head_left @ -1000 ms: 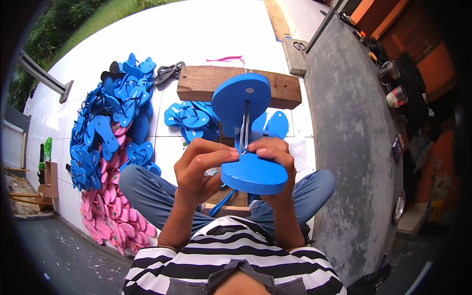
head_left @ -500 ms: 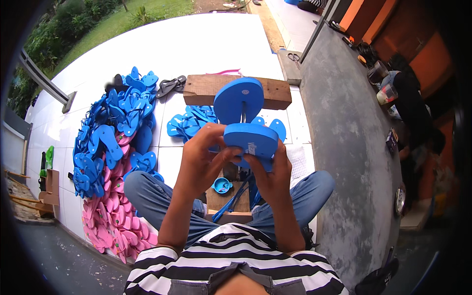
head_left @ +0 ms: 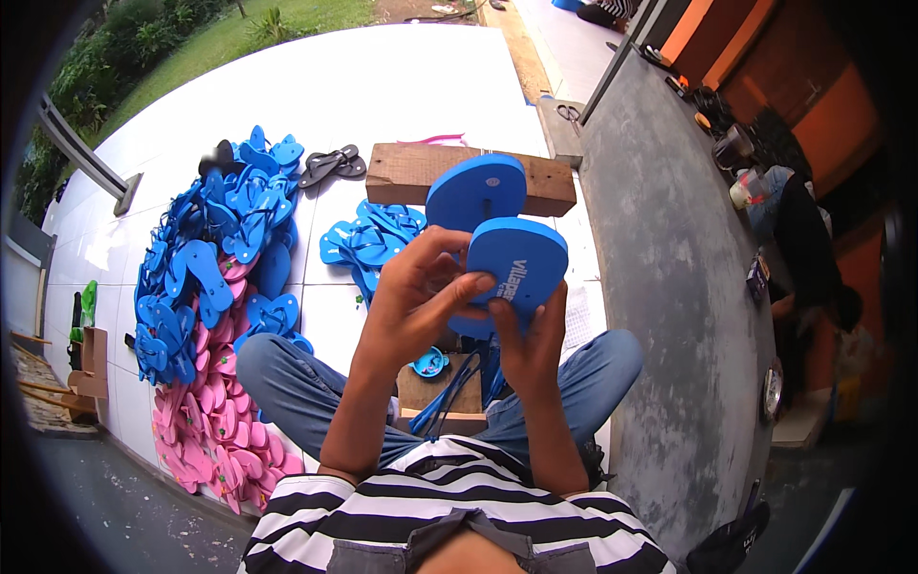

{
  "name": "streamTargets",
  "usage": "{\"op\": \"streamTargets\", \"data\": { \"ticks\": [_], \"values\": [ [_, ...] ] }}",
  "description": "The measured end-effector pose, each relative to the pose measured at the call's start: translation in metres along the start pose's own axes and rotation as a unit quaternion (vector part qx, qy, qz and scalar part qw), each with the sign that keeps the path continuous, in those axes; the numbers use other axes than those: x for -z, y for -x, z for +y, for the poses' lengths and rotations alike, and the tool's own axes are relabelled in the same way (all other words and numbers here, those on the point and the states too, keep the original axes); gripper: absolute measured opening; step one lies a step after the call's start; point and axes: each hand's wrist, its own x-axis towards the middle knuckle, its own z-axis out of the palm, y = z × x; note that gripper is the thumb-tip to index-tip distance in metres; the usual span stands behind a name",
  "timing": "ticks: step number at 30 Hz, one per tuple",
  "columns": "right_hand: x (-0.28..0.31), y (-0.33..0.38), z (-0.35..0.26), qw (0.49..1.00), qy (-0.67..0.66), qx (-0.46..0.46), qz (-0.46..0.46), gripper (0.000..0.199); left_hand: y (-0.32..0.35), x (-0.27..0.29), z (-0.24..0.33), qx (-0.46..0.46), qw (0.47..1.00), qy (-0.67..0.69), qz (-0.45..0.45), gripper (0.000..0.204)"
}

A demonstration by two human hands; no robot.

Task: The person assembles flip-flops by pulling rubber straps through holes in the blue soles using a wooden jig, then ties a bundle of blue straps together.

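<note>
Both my hands hold a blue flip-flop sole in front of me, its printed face turned toward me. My left hand pinches its left edge, thumb in front and fingers curled partly behind. Lower down, my right hand grips the right side, its thumb on the printed face. Just beyond is another blue sole, standing in front of a thick wooden beam. Below my hands, blue straps lie over a wooden board, beside a small blue bowl with small bits in it.
A big heap of blue flip-flops and pink flip-flops lies at the left. More blue flip-flops lie ahead, near a black pair. A grey ledge runs along the right, with a person beyond it.
The held sole has shifted right and turned, so more of its printed face shows. Both my hands still grip it, the left now more at its side edge.
</note>
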Motion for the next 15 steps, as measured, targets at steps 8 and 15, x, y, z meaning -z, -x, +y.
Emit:
{"op": "streamTargets", "data": {
  "ticks": [8,15],
  "values": [
    [0.004,-0.011,0.009,0.992,0.054,0.106,-0.041,0.030,0.003,0.013,-0.041,-0.224,0.973,-0.058,0.027,0.027],
    [-0.001,0.003,0.023,0.998,0.042,0.056,-0.002,0.034,0.002,0.011,-0.039,-0.232,0.969,-0.082,0.013,0.026]
  ]
}}
